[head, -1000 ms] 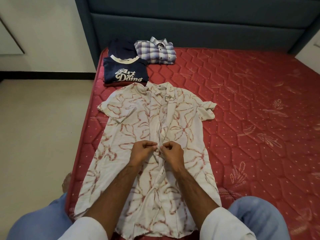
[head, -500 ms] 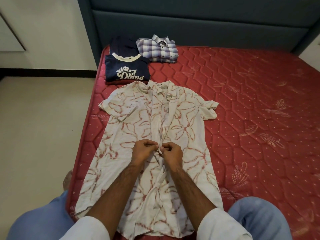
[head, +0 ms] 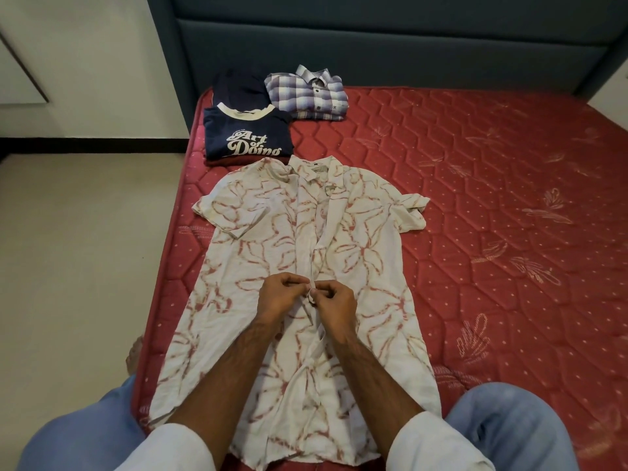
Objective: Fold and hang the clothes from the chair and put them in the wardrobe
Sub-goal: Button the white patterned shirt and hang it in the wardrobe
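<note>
Here, left to right. Floor [head: 85, 266] at far left, then the mattress [head: 492, 232] edge. Navy tee [head: 248, 137] folded at the head end, a darker folded garment [head: 238, 90] behind it; plaid shirt [head: 307, 93] folded just beside, to the right — a finished pile kept clear of the working area, by my reading.

Print shirt [head: 272, 239] lies flat, front up, collar toward the headboard [head: 373, 39], hem near the knees; spread this way so the placket runs straight down the middle. Left sleeve flat, right sleeve bunched.

Left hand [head: 277, 295]: fingers curled, pinching the placket edge at mid-chest. Right hand [head: 334, 302]: likewise curled, pinching the opposite edge — the two meet at one point, touching. Likely buttoning, so the front stays closed for folding; the button itself is too small to make out. Placket above the hands gapes open; below it looks loosely overlapped.

Judgement: early in this garment; folding not yet begun. Chair and wardrobe not in view.
</note>
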Tool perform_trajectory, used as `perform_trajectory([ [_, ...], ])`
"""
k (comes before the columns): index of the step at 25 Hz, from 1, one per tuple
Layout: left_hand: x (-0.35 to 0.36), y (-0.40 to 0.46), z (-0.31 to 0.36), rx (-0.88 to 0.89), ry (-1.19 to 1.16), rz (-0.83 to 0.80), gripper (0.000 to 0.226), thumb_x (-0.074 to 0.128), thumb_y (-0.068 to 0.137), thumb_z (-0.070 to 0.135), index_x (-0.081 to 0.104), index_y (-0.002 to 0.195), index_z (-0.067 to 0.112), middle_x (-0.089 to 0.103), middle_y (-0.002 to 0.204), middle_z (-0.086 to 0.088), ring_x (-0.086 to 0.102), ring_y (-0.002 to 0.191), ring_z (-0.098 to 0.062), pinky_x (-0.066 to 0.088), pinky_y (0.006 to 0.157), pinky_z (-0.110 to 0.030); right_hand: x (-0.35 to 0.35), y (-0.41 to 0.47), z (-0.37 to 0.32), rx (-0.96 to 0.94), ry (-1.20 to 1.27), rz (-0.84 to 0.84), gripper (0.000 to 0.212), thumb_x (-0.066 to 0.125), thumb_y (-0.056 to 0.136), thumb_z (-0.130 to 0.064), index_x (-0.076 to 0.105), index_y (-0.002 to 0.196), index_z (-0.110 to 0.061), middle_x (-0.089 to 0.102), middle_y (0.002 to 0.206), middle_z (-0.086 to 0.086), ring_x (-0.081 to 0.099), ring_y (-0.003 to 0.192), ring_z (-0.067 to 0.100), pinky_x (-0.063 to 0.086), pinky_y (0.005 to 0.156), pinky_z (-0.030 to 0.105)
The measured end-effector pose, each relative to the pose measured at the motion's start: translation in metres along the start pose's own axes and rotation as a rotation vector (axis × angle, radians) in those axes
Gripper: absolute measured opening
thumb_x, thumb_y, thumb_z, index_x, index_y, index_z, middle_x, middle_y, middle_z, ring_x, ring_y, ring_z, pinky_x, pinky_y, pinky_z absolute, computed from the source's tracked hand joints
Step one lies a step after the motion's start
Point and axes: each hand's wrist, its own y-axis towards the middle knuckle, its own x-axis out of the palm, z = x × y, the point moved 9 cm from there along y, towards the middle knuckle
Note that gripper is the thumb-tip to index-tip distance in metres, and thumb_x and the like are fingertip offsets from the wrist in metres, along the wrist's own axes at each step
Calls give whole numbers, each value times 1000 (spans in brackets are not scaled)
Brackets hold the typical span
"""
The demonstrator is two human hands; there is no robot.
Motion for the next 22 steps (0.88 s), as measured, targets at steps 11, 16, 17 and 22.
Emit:
perform_trajectory([
  [11,0,0,-2,1,-77,18,11,83,80,9,80,85,19,78,82,3,74,87,-13,59,88,-34,-3,1,3,44,86,-23,6,75,87,-12,76,93,-13,76,80,-2,74,76,10,63,79,35],
  [16,0,-1,-2,-7,-72,33,10,83,81,10,80,87,17,78,81,4,74,85,-11,59,87,-32,-4,-1,2,33,95,-37,10,75,86,-10,75,93,-17,76,79,-3,73,76,10,62,77,32],
  [17,0,-1,-2,-5,-67,33,9,82,81,10,80,88,16,78,81,5,74,84,-10,59,87,-32,-5,-1,1,30,102,-37,10,75,87,-10,75,93,-18,76,79,-3,73,76,9,62,77,31],
  [22,0,-1,-1,-8,-45,28,9,82,82,11,80,86,18,78,81,4,74,85,-12,60,86,-32,-4,-3,1,6,130,-48,12,73,90,-10,75,96,-20,76,83,-8,72,78,2,60,78,26],
])
